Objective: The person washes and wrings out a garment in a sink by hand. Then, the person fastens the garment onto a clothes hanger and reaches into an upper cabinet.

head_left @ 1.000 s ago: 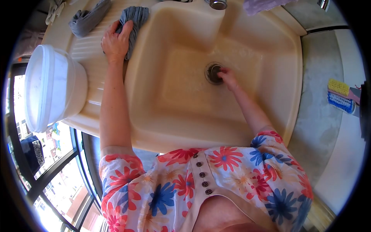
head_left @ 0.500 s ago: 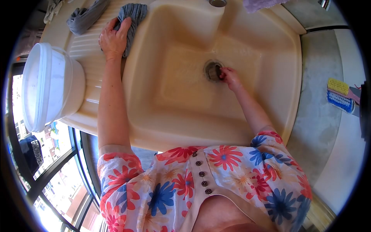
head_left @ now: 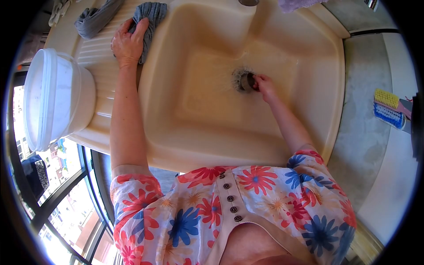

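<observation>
My left hand [head_left: 127, 43] lies on a bunched grey ribbed cloth [head_left: 150, 22] on the ridged drainboard, thumb and fingers curled around its near part. Inside the beige sink [head_left: 207, 106], my right hand [head_left: 264, 85] pinches the edge of a dark, round, cup-like sink strainer [head_left: 250, 81]. The strainer is tilted at the drain [head_left: 240, 77], covering its right side. Water splashes around the drain's left rim. Whether the strainer still touches the drain I cannot tell.
A white lidded bucket [head_left: 57, 99] lies tipped on the drainboard at left. Another grey cloth [head_left: 96, 22] is behind it. A faucet end [head_left: 248, 2] and lilac cloth [head_left: 300, 4] are at the far rim. Yellow [head_left: 386, 99] and blue brushes [head_left: 388, 115] are at right.
My right hand has tilted the strainer up and slightly right at the drain, and water now splashes there. The left hand has barely shifted on the cloth.
</observation>
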Demonstrator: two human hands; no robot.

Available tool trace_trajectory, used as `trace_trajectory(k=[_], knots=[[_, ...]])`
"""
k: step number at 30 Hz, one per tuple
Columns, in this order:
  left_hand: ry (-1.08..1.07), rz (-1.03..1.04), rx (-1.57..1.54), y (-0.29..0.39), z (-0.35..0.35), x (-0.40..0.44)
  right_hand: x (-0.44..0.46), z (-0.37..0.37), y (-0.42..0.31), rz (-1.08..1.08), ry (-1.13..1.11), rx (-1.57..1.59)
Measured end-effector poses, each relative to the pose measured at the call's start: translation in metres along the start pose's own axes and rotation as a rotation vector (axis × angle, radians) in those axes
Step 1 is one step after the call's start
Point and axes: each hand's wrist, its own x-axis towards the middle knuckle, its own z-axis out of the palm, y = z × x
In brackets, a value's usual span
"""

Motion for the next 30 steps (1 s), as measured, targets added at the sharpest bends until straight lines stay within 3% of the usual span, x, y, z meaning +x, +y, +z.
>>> trace_trajectory(k=[5, 8, 20, 23, 26, 28, 30], knots=[[-0.006, 0.016, -0.013, -0.002, 0.000, 0.000, 0.038, 0.010, 0.048, -0.397, 0.101, -0.447], [-0.004, 0.022, 0.002, -0.003, 0.000, 0.000, 0.010, 0.024, 0.024, -0.466, 0.094, -0.736], [-0.039, -0.003, -0.013, -0.004, -0.001, 0.000, 0.009, 0.033, 0.020, -0.407, -0.169, -1.205], [-0.005, 0.023, -0.017, -0.006, 0.002, 0.000, -0.001, 0.036, -0.007, -0.363, -0.185, -1.238], [0.013, 0.025, 0.001, -0.007, 0.003, 0.000, 0.010, 0.035, -0.036, -0.627, -0.021, -0.851], [0.005, -0.003, -0.017, -0.006, 0.004, 0.000, -0.010, 0.044, -0.104, -0.750, 0.083, -0.803], [-0.009, -0.025, -0.032, -0.005, 0.003, -0.001, -0.025, 0.054, -0.164, -1.006, 0.099, -0.519]])
